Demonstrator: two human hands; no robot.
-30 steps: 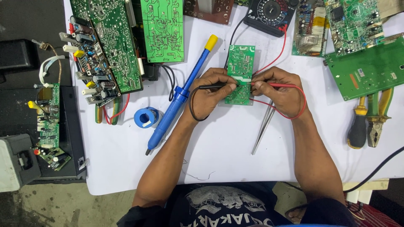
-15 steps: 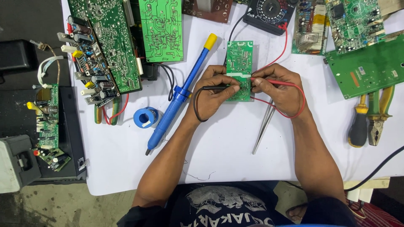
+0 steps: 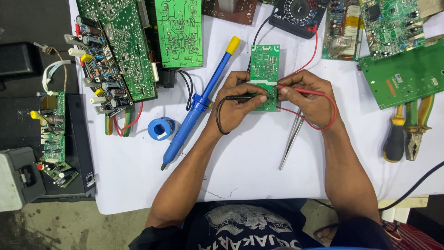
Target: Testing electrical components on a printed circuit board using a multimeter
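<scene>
Seated at a white table (image 3: 259, 176), the left hand (image 3: 240, 99) pinches a black probe (image 3: 243, 97) and the right hand (image 3: 307, 97) a red probe (image 3: 300, 91), both tips touching a small green circuit board (image 3: 265, 65), testing seemingly mid-way.

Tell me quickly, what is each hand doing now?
Left hand: closed on the black probe.
Right hand: closed on the red probe.

Small green circuit board (image 3: 264, 69) with pale tracks, black probe (image 3: 240, 97), red probe (image 3: 300, 91), blue desoldering pump (image 3: 199, 104) with yellow tip, white table (image 3: 249, 171), blue solder spool (image 3: 161, 128).
</scene>
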